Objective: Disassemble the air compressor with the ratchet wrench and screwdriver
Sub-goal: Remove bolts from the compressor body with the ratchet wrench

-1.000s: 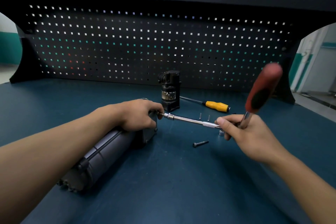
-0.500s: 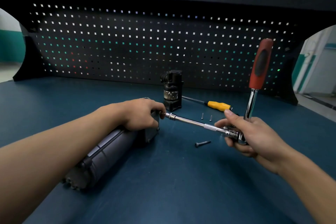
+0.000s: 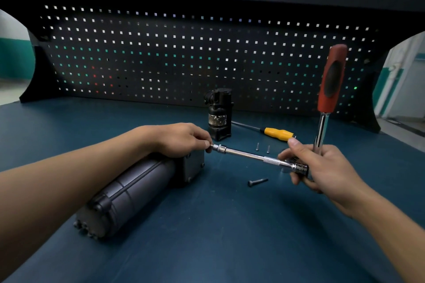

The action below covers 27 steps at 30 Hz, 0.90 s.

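The dark cylindrical air compressor point(image 3: 135, 190) lies on its side on the blue bench, its square end facing right. My left hand point(image 3: 181, 139) rests on that end, fingertips pinching the socket at the tip of the extension bar point(image 3: 250, 156). My right hand point(image 3: 319, 167) grips the ratchet wrench head; its red handle point(image 3: 332, 78) stands nearly upright. A yellow-handled screwdriver point(image 3: 278, 133) lies behind the bar. A removed black valve block point(image 3: 219, 114) stands upright at the back.
One dark bolt point(image 3: 257, 182) lies loose under the bar, and two small screws point(image 3: 262, 147) lie near the screwdriver. A black pegboard point(image 3: 184, 57) closes off the back of the bench point(image 3: 230, 236).
The ratchet handle swung from tilted right to nearly upright, as my right hand shifted slightly right and lower along the head. My left hand and the compressor stayed put.
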Tool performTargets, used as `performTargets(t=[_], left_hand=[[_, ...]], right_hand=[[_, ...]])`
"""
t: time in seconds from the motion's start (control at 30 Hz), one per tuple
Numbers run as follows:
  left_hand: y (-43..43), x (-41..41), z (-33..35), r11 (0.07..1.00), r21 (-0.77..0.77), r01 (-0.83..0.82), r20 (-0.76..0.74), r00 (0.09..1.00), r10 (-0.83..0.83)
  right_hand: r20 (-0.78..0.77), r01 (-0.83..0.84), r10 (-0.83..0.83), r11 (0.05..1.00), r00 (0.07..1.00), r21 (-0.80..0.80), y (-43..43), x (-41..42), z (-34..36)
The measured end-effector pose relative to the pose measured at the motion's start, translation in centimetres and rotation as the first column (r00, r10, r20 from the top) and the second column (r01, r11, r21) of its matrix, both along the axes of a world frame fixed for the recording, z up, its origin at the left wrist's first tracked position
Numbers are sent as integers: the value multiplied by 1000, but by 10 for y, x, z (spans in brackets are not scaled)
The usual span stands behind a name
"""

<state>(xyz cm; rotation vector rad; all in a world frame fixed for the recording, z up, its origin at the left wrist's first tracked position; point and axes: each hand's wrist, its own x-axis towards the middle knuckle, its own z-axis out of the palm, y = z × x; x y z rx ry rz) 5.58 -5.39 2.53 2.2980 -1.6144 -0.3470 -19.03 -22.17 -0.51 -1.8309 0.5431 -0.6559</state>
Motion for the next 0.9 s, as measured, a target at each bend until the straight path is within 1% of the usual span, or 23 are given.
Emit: performTargets(t=[0.07,0.17,0.2,0.27,0.33,0.47,0.57,0.67,0.8,0.83,0.9], left_hand=[[0,-1,-2,1000,17,14,36,999,-14],[-1,-2,-7,1000,-3,1,200,980,-1],[-2,-3,-7,1000,-5,8,226,974,-6],[-3,-5,-4,999,20,35,182,983,-38],[-2,-6,-2,998,39,55,154,986,-60],[-2,-4,-2,998,28,60,148,987,-63],[-3,-2,-3,998,22,60,139,988,-62],[-3,0,-3,997,14,74,127,989,-75],[-2,-2,-5,993,-23,119,87,989,-117],[-1,-3,-5,991,-24,130,100,987,-127],[0,-4,-6,988,-23,154,170,974,-148]], right_hand=[[0,10,-10,1000,1000,0,-1,0,0],[2,11,-11,1000,1000,22,-1,0,0],[-2,12,-12,999,1000,34,-1,0,1],[-12,14,-13,997,1000,81,-1,0,1],[-27,17,-12,986,1000,166,0,-1,2],[-71,26,1,924,997,381,0,-3,5],[-71,16,19,887,997,461,-3,-2,4],[-69,18,16,880,997,474,-4,-1,2],[-73,31,2,897,997,441,-3,-1,1],[-71,31,0,903,997,428,-2,-1,1],[-66,33,-8,921,998,389,0,-1,2]])
